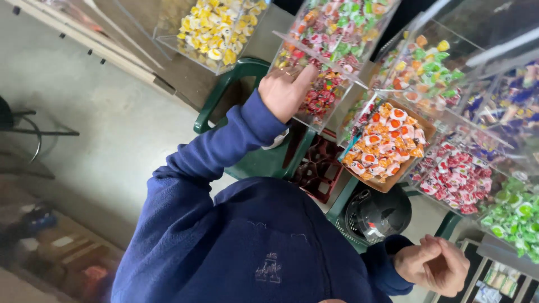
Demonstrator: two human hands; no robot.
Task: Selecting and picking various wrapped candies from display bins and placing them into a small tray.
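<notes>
A pale grey concrete floor point(95, 129) fills the left side, lit by soft, even daylight. A dark green plastic chair point(255, 160) stands on it near the middle, and a dark red bottle crate point(317, 168) sits just beside the chair. A black helmet point(377, 213) rests on a second green plastic seat point(449, 224) to the right. At the far left edge, a black metal frame point(25, 137) curves over the floor. A wooden board point(84, 42) runs along the upper left.
</notes>
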